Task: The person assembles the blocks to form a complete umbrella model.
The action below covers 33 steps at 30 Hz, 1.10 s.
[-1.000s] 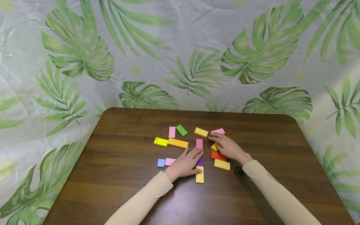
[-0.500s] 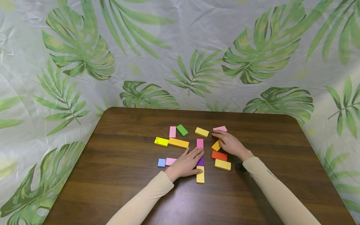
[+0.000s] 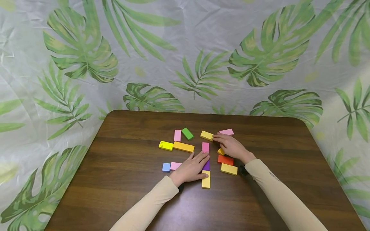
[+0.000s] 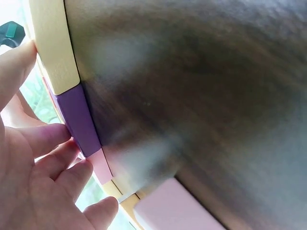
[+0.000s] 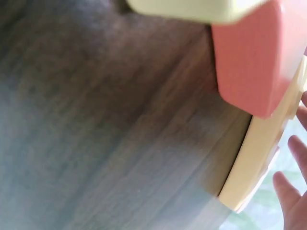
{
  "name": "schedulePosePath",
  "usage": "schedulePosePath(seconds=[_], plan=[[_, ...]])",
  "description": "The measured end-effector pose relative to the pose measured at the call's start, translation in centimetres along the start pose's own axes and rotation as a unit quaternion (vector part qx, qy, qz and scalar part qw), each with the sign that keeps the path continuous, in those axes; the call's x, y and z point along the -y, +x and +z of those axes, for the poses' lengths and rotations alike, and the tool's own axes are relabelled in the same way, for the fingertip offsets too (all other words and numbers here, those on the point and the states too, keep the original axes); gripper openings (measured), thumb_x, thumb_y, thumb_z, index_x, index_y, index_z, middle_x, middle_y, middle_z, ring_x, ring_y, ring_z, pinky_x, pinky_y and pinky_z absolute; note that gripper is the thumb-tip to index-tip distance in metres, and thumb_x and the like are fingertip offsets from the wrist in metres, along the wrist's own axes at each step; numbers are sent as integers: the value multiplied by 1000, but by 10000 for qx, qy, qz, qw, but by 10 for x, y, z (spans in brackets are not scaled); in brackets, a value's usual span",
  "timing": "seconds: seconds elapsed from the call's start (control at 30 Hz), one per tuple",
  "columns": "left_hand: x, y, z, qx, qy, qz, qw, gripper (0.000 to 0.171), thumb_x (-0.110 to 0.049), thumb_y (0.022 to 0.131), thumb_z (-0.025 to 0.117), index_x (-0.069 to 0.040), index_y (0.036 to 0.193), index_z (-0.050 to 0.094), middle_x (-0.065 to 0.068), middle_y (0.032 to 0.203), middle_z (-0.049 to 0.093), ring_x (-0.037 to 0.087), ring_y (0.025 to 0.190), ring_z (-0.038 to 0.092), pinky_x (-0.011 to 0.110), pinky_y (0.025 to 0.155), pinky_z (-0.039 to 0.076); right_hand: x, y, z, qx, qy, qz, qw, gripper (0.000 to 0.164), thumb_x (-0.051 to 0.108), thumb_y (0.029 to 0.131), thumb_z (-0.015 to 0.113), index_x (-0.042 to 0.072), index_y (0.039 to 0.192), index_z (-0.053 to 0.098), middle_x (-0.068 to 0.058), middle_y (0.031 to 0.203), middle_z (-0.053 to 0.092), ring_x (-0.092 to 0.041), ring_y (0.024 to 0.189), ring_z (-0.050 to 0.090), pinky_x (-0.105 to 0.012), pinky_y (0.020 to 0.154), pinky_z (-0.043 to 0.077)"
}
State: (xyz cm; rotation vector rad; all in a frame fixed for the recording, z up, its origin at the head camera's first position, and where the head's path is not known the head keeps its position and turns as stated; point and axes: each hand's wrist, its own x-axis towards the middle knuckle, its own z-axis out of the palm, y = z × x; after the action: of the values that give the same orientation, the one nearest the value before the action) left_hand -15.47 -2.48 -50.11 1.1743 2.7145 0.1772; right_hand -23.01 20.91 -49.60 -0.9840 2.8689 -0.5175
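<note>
Working over a dark wood-grain desk (image 3: 130, 192), a person in cream sleeves (image 3: 277, 186) has both hands among small, flat, brightly colored blocks, set well in from the desk's left and right edges. The left hand (image 3: 190, 167), fingers straight and slightly spread, lies over a column of three blocks set end to end: a deep pink block (image 3: 205, 146) closest to the desk's far edge, a purple block (image 3: 206, 166), and a pale yellow block (image 3: 206, 183), which the thumb touches. The right hand (image 3: 232, 147) is loosely extended, its fingertips at the right end of a second pale yellow block (image 3: 206, 135); whether they press on it cannot be told. The same hand partly covers an orange block (image 3: 221, 151). Closer to the person sit a red block (image 3: 225, 160) and, just beside it, a third pale yellow block (image 3: 229, 169). A light pink block (image 3: 226, 132) lies toward the far edge. On the desk's left side, a bright yellow block (image 3: 166, 145) meets a longer orange piece (image 3: 183, 146), near a green block (image 3: 187, 133). A leaf-print cloth (image 3: 199, 41) hangs behind the far edge.
</note>
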Motion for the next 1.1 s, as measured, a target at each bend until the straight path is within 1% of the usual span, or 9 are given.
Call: schedulePosePath(seconds=[0.37, 0.6, 0.9, 1.0, 1.1], plan=[[0, -1, 0, -24, 28, 32, 10000, 75, -48, 94, 55, -5, 150, 29, 7, 157, 20, 22, 144, 16, 48, 112, 18, -7, 7, 1, -143, -67, -120, 9998, 41, -4, 91, 52, -3, 132, 55, -18, 137, 50, -37, 130, 40, -51, 105, 31], [0, -1, 0, -36, 20, 44, 10000, 75, -48, 93, 56, -5, 150, 30, 7, 157, 21, 22, 143, 17, 48, 112, 19, -12, 15, 0, -36, 33, 129, 9999, 41, 0, 94, 50, -3, 134, 53, -18, 140, 47, -37, 134, 35, -51, 108, 28], [0, -1, 0, -27, 37, 20, 10000, 75, -48, 94, 55, -6, 150, 29, 6, 157, 19, 21, 144, 16, 48, 113, 18, -18, 24, -2, 95, 27, 362, 9993, 42, 1, 95, 48, -2, 136, 50, -18, 142, 45, -36, 136, 33, -50, 109, 26], [-1, -2, -1, -13, 12, 17, 10000, 75, -48, 94, 55, -6, 150, 29, 6, 158, 19, 21, 144, 16, 48, 112, 18, -18, 25, -3, 96, 56, 401, 9991, 42, 1, 95, 47, -2, 136, 51, -17, 142, 45, -36, 136, 33, -50, 109, 26], [0, -2, 0, -7, -15, 14, 10000, 75, -48, 94, 55, -6, 150, 29, 6, 158, 19, 21, 144, 16, 48, 112, 18, -18, 23, -3, 27, 221, 399, 9990, 42, -1, 94, 48, -1, 136, 52, -18, 142, 45, -36, 135, 33, -51, 109, 26]])
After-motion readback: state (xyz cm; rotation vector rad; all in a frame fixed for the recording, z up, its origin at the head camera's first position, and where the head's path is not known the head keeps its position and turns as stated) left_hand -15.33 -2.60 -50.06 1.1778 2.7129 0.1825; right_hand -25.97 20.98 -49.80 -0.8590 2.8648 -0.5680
